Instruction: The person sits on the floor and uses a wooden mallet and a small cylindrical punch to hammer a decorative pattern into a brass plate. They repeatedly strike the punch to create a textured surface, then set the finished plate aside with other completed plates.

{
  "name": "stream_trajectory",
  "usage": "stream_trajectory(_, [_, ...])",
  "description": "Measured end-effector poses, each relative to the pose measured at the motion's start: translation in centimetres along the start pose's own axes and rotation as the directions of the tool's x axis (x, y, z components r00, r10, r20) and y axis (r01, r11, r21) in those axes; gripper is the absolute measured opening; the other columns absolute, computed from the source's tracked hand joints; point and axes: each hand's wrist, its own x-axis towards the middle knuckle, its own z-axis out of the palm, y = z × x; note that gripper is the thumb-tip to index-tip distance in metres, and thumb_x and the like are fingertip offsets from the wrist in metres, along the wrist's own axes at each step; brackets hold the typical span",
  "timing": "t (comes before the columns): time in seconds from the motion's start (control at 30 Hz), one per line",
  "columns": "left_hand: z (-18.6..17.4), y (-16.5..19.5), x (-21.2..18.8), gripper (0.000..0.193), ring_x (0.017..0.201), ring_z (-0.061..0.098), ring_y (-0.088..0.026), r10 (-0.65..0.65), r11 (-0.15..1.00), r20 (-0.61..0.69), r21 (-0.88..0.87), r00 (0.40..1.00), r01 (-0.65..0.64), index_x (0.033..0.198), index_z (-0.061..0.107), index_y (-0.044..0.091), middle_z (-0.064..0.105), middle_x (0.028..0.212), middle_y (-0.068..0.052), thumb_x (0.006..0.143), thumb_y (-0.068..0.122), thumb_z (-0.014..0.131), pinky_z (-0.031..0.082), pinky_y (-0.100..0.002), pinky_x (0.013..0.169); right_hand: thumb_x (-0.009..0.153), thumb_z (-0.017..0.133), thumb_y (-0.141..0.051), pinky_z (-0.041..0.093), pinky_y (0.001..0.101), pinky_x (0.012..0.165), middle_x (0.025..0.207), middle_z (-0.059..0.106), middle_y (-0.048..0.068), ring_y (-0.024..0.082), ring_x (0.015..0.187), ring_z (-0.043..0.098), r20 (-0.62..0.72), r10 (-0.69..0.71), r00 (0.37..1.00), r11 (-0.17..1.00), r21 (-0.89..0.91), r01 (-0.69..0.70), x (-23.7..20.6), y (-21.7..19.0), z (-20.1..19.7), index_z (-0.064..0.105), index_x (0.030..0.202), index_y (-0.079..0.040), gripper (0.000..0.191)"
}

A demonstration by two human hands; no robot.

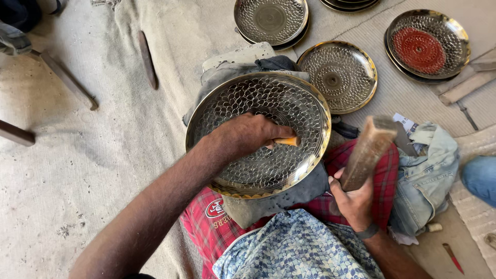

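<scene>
- Hands first: my left hand [248, 135] is clenched round a small punch tool [287, 141], whose pale orange end pokes out past my knuckles, and it rests inside the big brass plate [258, 134].
- My right hand [354, 199] grips a wooden mallet [368, 152] by its lower end, with the block raised and tilted up to the right, clear of the plate.
- That plate sits tilted on a grey cloth pad [289, 194] over my lap, its inside covered in a hammered scale pattern, its rim golden.
- Under the pad lies a red checked cloth [385, 175], and a blue patterned cloth [294, 248] covers my near side.
- Just beyond the big plate lies a second patterned plate [338, 76]; farther off is a third [269, 20], and at upper right one with a red centre [428, 44].
- Beside my right knee is a bundle of pale denim [426, 175].
- Everything rests on coarse sacking [93, 155], with a dark stick [147, 59] lying to the left.
</scene>
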Motion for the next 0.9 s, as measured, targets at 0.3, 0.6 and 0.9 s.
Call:
stream_trajectory(0.3, [1.1,-1.3,-1.3,0.043,0.096,0.077,-0.027,-0.018,0.918,-0.640,-0.316,0.768,-0.242,0.133,0.052,0.010,0.077,0.108,-0.013,0.098,0.020,0.072,0.064,-0.040,0.082,0.079,0.077,-0.008,0.062,0.0425,0.079,0.096,0.076,0.017,0.032,0.091,0.078,0.116,0.114,0.987,0.987,-0.124,-0.099,1.8,-0.6,-1.8,0.054,0.123,-0.005,0.049])
stream_trajectory(0.6, [1.1,-1.0,-0.9,0.052,0.087,0.079,-0.024,-0.028,0.876,-0.479,-0.435,0.878,-0.210,0.138,0.055,0.016,0.078,0.100,-0.010,0.090,0.024,0.074,0.065,-0.039,0.077,0.080,0.074,-0.008,0.059,0.0474,0.081,0.112,0.071,0.022,0.040,0.103,0.072,0.103,-0.067,0.992,0.962,-0.258,0.092,4.4,-1.9,-4.2,0.050,0.137,-0.006,0.062])
stream_trajectory(0.9, [0.6,-1.7,-0.8,0.044,0.087,0.078,-0.020,0.111,0.955,-0.220,-0.246,0.969,-0.166,0.138,0.061,0.027,0.079,0.107,-0.001,0.094,0.024,0.062,0.063,-0.042,0.082,0.080,0.077,-0.012,0.059,0.0471,0.080,0.109,0.072,0.023,0.038,0.102,0.073,0.116,0.041,0.992,0.964,-0.267,-0.009,3.1,-1.0,-2.4,0.052,0.135,-0.004,0.061])
